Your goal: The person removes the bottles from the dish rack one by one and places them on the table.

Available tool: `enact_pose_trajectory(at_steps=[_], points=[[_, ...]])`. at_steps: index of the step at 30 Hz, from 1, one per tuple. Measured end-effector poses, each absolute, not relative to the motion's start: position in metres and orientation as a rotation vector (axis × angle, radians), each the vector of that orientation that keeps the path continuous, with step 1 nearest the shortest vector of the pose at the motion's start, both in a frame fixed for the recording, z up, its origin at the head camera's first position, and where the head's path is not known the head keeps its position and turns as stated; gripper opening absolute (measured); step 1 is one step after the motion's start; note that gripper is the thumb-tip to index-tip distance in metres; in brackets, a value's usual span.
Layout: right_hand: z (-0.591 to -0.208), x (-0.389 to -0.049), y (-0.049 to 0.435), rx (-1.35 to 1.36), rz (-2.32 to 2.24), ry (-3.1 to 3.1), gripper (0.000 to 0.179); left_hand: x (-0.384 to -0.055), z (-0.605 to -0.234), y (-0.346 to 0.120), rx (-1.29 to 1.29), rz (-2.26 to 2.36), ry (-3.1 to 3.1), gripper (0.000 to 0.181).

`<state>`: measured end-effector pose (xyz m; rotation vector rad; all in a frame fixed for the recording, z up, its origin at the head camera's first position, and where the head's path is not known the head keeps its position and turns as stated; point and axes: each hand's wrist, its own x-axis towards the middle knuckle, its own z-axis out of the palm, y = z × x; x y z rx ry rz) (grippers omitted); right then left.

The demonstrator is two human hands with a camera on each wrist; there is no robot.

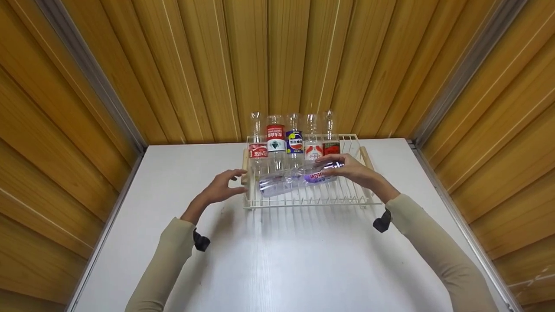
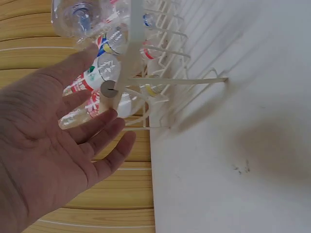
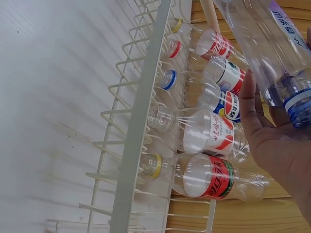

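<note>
My right hand (image 1: 353, 170) grips a clear plastic bottle (image 1: 279, 182) with a purple label, near its blue-capped end. It lies sideways over the front of a white wire rack (image 1: 303, 203), its base pointing left. Behind it in the rack rest several empty bottles, bases toward the back wall and necks toward the front. Among them are a red-and-white labelled bottle (image 1: 276, 138) and a blue-labelled bottle (image 1: 295, 142). At the rack's left wooden handle (image 1: 245, 167), my left hand (image 1: 219, 187) has its fingers spread, loosely bent, with nothing between them.
The rack stands on a white table (image 1: 269, 260), close to the slatted wood wall (image 1: 286, 65) at the back. A second wooden handle (image 1: 366, 158) forms the rack's right side. Wood-panelled walls with metal rails flank the table.
</note>
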<state>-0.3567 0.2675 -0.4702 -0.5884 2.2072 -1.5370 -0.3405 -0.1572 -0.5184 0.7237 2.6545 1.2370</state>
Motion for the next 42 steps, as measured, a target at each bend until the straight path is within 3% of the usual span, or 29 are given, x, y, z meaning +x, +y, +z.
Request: enact_pose_trajectory(at_steps=[6, 20, 42], points=[[-0.471, -0.352, 0.259, -0.608, -1.541, 2.186, 0.050, -0.334, -0.497, -0.144, 0.828, 1.293, 2.621, 0.041], [-0.465, -0.338, 0.250, -0.674, -1.524, 2.188, 0.055, -0.326, -0.479, -0.102, 0.989, 1.114, 2.349, 0.068], [-0.468, -0.343, 0.279, -0.679, -1.490, 2.134, 0.059, -0.321, -0.479, -0.116, 0.960, 1.064, 2.433, 0.063]])
